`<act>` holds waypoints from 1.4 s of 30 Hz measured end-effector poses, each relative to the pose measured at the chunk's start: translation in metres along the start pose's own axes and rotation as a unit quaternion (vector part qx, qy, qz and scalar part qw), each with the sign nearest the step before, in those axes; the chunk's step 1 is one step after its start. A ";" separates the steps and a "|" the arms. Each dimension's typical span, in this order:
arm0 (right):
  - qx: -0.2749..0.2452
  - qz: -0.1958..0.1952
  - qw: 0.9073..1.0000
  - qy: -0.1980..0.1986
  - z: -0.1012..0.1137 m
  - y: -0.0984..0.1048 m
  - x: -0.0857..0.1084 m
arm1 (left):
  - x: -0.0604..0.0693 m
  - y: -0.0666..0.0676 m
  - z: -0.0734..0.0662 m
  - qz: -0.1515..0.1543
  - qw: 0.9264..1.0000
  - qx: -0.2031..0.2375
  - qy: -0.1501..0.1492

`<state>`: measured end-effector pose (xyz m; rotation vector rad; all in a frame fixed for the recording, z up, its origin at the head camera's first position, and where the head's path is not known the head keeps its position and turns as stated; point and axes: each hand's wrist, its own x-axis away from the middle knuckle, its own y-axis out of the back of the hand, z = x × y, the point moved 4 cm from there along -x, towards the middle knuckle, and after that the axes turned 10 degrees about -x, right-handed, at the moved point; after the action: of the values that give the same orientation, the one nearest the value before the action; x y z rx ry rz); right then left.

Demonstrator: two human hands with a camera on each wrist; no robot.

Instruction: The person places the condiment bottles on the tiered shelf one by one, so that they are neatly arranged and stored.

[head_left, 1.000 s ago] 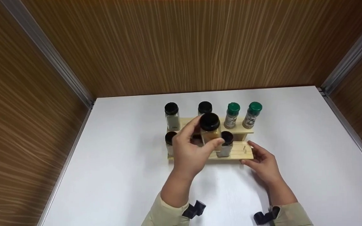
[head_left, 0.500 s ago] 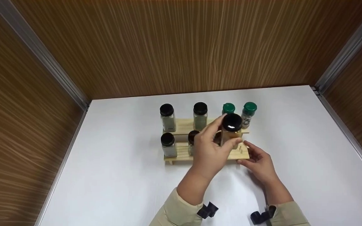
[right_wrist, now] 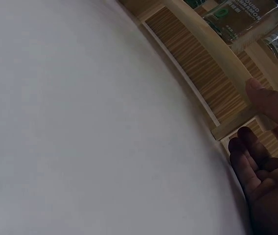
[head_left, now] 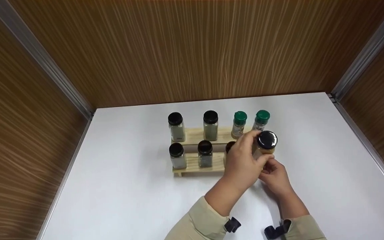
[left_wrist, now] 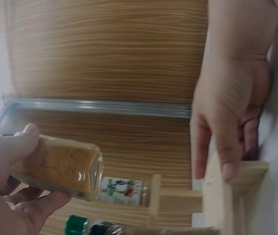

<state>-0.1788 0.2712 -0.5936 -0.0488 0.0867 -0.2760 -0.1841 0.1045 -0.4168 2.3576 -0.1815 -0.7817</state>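
Note:
My left hand (head_left: 243, 163) pinches a black-lidded spice jar (left_wrist: 60, 166) of brown-orange powder between thumb and fingers. The jar is upright above the right end of the lower shelf of a two-step wooden spice rack (head_left: 193, 136). My right hand (head_left: 280, 181) grips that shelf's right end; in the right wrist view its thumb (right_wrist: 259, 93) presses the front edge. On the lower shelf stand a left jar (head_left: 178, 160), a middle jar (head_left: 205, 156), and a third jar (head_left: 230, 145) mostly hidden behind my left hand.
Two black-lidded jars (head_left: 210, 128) and two green-capped shakers (head_left: 238, 126) stand on the upper shelf. The rack sits on a white table (head_left: 128, 186), with wood-grain panels (head_left: 195, 50) at the back and sides.
My left hand has carried the jar rightward, from over the middle of the rack to its right end. My right hand keeps its grip on the rack's end.

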 end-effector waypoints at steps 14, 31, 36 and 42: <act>0.048 -0.001 0.999 -0.023 0.000 -0.001 0.002 | 0.019 -0.052 0.017 -0.014 0.998 -0.051 0.043; 0.034 0.007 0.999 -0.006 0.001 -0.004 0.000 | 0.034 -0.083 0.034 -0.051 0.993 -0.087 0.069; 0.034 0.009 0.999 -0.007 0.003 -0.004 -0.001 | 0.034 -0.087 0.034 -0.054 0.991 -0.083 0.088; 0.059 0.008 0.998 0.001 0.004 -0.004 -0.003 | 0.036 -0.087 0.034 -0.069 0.989 -0.086 0.097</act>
<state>-0.1821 0.2679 -0.5892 0.0704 0.0730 -0.2647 -0.1804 0.1438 -0.5089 2.2811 0.1284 -0.6010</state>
